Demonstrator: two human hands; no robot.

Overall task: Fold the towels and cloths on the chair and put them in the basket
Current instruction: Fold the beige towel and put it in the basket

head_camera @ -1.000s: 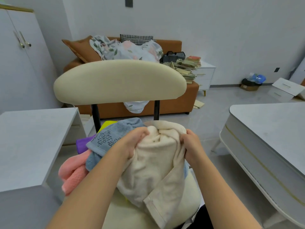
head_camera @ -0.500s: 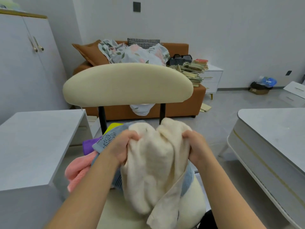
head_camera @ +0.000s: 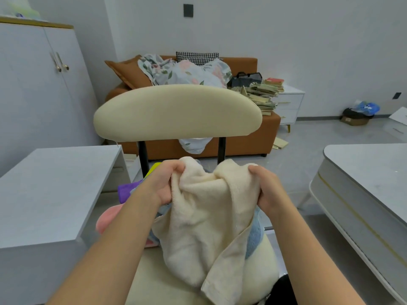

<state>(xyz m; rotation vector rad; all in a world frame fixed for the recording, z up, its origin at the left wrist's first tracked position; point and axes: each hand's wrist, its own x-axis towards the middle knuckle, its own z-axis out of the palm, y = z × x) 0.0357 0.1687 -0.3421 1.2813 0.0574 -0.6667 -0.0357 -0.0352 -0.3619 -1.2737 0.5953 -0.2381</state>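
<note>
The left hand (head_camera: 164,183) and the right hand (head_camera: 266,188) each grip a bunched top corner of a cream towel (head_camera: 204,227), with the fingers curled tight round the cloth. The towel hangs between the hands and sags into a dip in the middle. Its lower end drapes down onto the seat of the chair (head_camera: 176,111), in front of the backrest. A pile of other cloths lies on the seat under and behind it. A blue towel (head_camera: 253,241) shows beneath the cream one on the right. A pink cloth (head_camera: 108,219) spills over the seat's left edge, and a purple cloth (head_camera: 126,190) lies just above it. A sliver of yellow cloth (head_camera: 154,168) shows beside the left backrest post, partly hidden by the left hand. A grey surface (head_camera: 50,190) stands just left of the chair, and a pale rounded surface (head_camera: 363,172) stands well to the right. Beyond the chair is an orange sofa (head_camera: 242,146) with floral bedding (head_camera: 187,71) heaped on it and a stack of books (head_camera: 262,95) at its right end. A white cabinet (head_camera: 33,84) stands against the wall at far left.
</note>
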